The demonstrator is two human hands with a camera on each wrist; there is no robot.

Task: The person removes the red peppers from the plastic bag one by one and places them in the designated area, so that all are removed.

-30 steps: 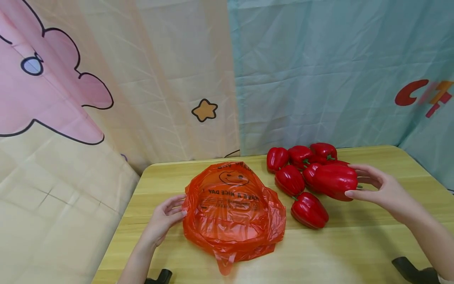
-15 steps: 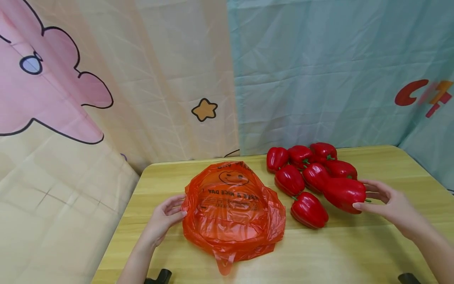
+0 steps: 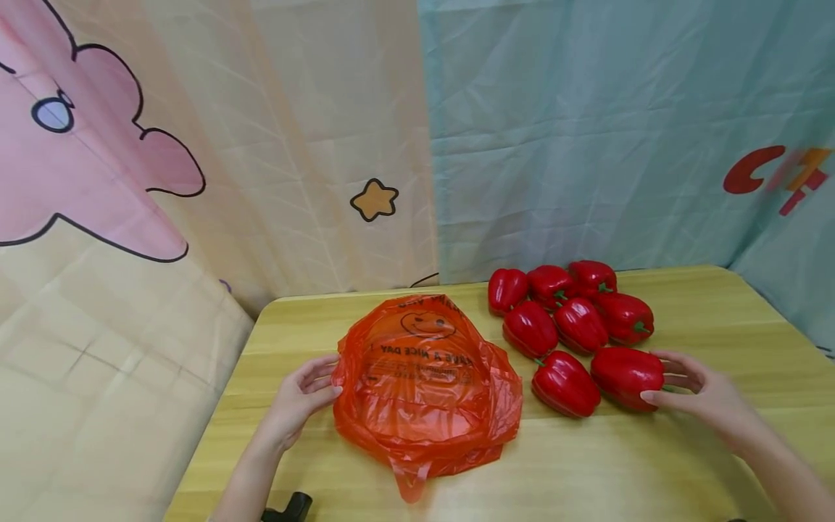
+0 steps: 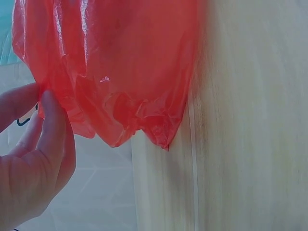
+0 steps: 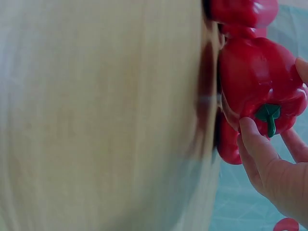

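An orange-red plastic bag with a printed smiling face lies mouth-up on the table. My left hand pinches its left rim; in the left wrist view the thumb and fingers meet on the thin film. On the right, my right hand grips a glossy red bell pepper by its stem end. Its green stem shows between the fingers in the right wrist view. The gripped pepper is at table level beside another red bell pepper; whether it bears on the wood cannot be made out.
Several more red bell peppers lie clustered behind the gripped one. The light wooden table ends at a patterned curtain at the back. A dark object sits near my left forearm.
My right hand has brought the bell pepper down and toward me, away from the cluster behind, to beside the front pepper. The left hand has stayed at the bag's rim.
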